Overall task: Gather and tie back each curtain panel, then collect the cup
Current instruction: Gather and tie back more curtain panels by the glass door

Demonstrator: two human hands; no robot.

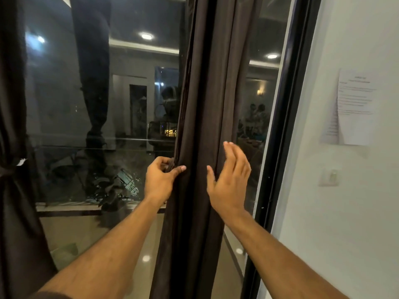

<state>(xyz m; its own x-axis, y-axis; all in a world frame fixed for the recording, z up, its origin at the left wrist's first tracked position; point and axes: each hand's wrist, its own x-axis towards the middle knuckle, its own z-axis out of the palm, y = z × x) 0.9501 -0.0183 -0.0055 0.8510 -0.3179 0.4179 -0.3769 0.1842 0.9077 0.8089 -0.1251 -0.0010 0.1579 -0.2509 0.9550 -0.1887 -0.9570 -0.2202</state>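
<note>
left hand (pixel 160 180) pinches curtain (pixel 200 126) edge | right hand (pixel 230 180) flat, fingers straight

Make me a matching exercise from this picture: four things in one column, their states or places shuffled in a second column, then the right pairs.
Things
1. left hand
2. right hand
3. left curtain
4. paper

States or places
A. stuck on the white wall, one edge curling
B. open, fingers straight, beside the hanging folds
C. already gathered and tied at the middle
D. pinching the edge of the right curtain

Pairs: 1-D, 2-B, 3-C, 4-A
</note>
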